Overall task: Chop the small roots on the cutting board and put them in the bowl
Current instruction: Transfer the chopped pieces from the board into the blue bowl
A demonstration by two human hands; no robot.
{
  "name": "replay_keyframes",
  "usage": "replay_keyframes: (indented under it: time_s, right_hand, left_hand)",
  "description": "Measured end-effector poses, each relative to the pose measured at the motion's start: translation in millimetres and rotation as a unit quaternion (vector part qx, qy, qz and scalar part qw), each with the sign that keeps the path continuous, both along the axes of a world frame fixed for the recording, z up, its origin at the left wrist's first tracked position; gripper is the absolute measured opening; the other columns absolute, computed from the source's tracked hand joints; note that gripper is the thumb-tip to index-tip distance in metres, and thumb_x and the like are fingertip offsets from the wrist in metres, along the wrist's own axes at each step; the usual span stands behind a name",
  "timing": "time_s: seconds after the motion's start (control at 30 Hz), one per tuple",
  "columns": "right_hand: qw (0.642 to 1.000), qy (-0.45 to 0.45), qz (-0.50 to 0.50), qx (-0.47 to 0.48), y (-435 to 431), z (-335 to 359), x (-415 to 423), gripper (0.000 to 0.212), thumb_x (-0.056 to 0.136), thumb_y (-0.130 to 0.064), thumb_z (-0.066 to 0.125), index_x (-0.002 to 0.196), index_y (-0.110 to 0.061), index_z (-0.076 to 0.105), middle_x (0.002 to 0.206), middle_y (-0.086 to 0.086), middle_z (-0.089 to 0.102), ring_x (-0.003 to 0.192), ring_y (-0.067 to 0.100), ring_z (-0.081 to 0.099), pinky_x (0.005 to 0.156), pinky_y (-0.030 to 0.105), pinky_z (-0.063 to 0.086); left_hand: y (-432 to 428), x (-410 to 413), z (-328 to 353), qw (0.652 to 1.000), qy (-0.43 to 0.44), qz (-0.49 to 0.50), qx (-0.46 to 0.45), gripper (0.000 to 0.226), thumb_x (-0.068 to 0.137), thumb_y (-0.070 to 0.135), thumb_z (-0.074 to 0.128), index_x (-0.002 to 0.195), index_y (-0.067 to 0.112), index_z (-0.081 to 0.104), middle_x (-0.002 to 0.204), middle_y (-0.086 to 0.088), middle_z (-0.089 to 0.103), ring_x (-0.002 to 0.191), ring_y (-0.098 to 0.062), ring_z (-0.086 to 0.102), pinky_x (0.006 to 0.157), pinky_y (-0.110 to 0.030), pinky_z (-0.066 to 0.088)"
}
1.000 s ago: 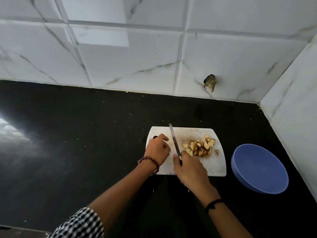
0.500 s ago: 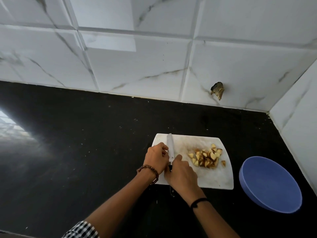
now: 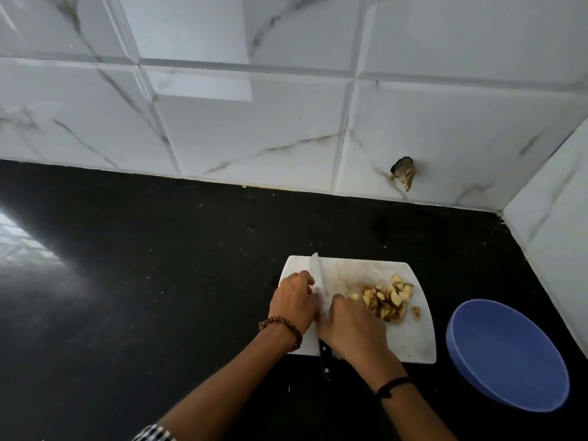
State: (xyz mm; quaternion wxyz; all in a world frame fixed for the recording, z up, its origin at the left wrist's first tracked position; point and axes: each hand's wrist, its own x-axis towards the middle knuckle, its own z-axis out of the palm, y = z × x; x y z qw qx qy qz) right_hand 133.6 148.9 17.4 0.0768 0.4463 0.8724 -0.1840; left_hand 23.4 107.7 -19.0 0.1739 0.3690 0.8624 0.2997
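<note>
No readable text, label or number anywhere.

Soft, cool daylight fills the scene, with bright window glare washing out the glossy black stone counter (image 3: 133, 281) at its left edge and a paler rectangular sheen on the white marble-veined wall tiles (image 3: 197, 84). The white plastic cutting board (image 3: 410, 342) is bright and casts almost no shadow, while the pale blade of the black-handled kitchen knife (image 3: 318, 275) smears with motion blur beside the left hand (image 3: 294, 302). Wide-angle distortion bows the tile joints and stretches the round blue plastic bowl (image 3: 509, 354) into an oval near the right edge.
</note>
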Motion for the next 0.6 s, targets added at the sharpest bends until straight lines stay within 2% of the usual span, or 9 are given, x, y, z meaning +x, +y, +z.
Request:
replay_keyframes:
  time_s: [0.17,0.27,0.33,0.43,0.5,0.6]
  right_hand:
    - [0.997,0.041,-0.044,0.039,25.1,15.9,18.6,0.03,0.099,-0.052,0.049,0.106,-0.024,0.055,0.092,-0.008,0.061,0.082,0.008,0.059,0.07,0.026,0.047]
    - [0.99,0.09,-0.09,0.061,42.9,19.3,31.8,0.018,0.098,-0.04,0.055,0.104,-0.024,0.053,0.099,-0.005,0.061,0.087,0.01,0.058,0.075,0.03,0.052]
    - [0.988,0.101,-0.096,0.066,56.1,19.0,40.9,0.015,0.097,-0.035,0.058,0.104,-0.023,0.053,0.105,-0.003,0.057,0.093,0.01,0.055,0.077,0.028,0.052]
    - [0.992,0.071,-0.1,0.039,73.9,11.2,49.6,0.027,0.097,-0.031,0.058,0.121,-0.022,0.053,0.129,0.0,0.049,0.113,0.013,0.05,0.088,0.027,0.048]
    - [0.994,0.048,-0.1,0.006,81.2,6.5,51.0,0.041,0.099,-0.031,0.053,0.137,-0.018,0.047,0.146,0.003,0.039,0.131,0.02,0.042,0.103,0.035,0.044]
    - [0.994,0.019,-0.097,-0.048,85.9,1.8,50.5,0.047,0.101,-0.033,0.045,0.146,-0.018,0.04,0.15,0.005,0.033,0.139,0.023,0.034,0.111,0.043,0.038]
  left_hand:
    - [5.6,8.3,8.0,0.998,0.052,-0.035,0.025,0.026,0.09,0.014,0.056,0.115,0.019,0.057,0.109,0.005,0.057,0.09,-0.009,0.058,0.079,-0.025,0.053]
    - [10.6,14.2,12.5,0.993,0.06,-0.096,0.035,0.023,0.09,0.012,0.056,0.112,0.018,0.06,0.106,0.004,0.06,0.091,-0.01,0.058,0.077,-0.02,0.05]
    - [12.9,17.5,15.1,0.988,0.059,-0.143,0.023,0.021,0.09,0.017,0.061,0.111,0.017,0.062,0.107,0.003,0.061,0.09,-0.01,0.059,0.079,-0.022,0.052]
    - [14.6,20.1,17.3,0.975,0.045,-0.216,-0.033,0.038,0.083,0.028,0.072,0.116,0.018,0.058,0.111,0.002,0.057,0.091,-0.013,0.059,0.082,-0.031,0.054]
    - [16.2,22.5,19.1,0.961,0.066,-0.253,-0.087,0.051,0.079,0.025,0.075,0.123,0.016,0.052,0.117,-0.002,0.053,0.099,-0.018,0.058,0.086,-0.034,0.053]
    - [21.1,28.4,20.4,0.951,0.068,-0.269,-0.136,0.06,0.076,0.021,0.077,0.128,0.012,0.046,0.123,-0.006,0.049,0.106,-0.025,0.056,0.089,-0.038,0.051]
